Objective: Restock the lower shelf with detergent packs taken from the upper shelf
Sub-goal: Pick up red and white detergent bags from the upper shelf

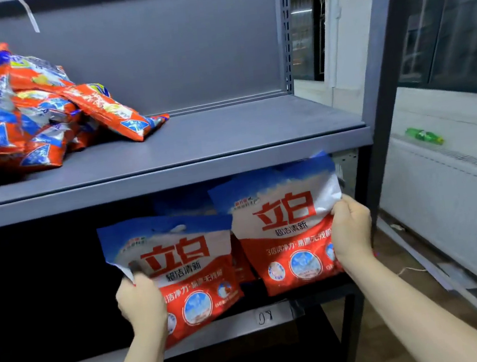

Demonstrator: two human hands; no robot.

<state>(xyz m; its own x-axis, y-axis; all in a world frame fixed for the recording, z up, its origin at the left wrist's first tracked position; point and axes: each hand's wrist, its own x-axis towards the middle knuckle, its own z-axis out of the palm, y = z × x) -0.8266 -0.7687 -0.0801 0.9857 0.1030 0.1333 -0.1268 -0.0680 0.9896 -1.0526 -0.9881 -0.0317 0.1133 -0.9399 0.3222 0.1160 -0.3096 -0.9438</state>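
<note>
Under the upper shelf (167, 147), at the lower shelf (219, 330), my left hand (141, 305) grasps the left detergent pack (181, 266) by its left edge, and my right hand (351, 227) grasps the right detergent pack (286, 235) by its right edge. Both packs stand upright, side by side. More orange packs (27, 110) lie piled far left on the upper shelf.

You've got 2 hands in view: left hand (142, 305), right hand (352, 228). 2 blue-white-red detergent packs up front, one per hand: left pack (181, 266), right pack (287, 223). More of the same behind them, approx 2, too hidden to count. 2 shelves: upper shelf (225, 131), lower shelf (234, 328). Orange packs (27, 107) piled far left, approx 8+, can't count exactly. 1 green bottle (424, 136) far right.
</note>
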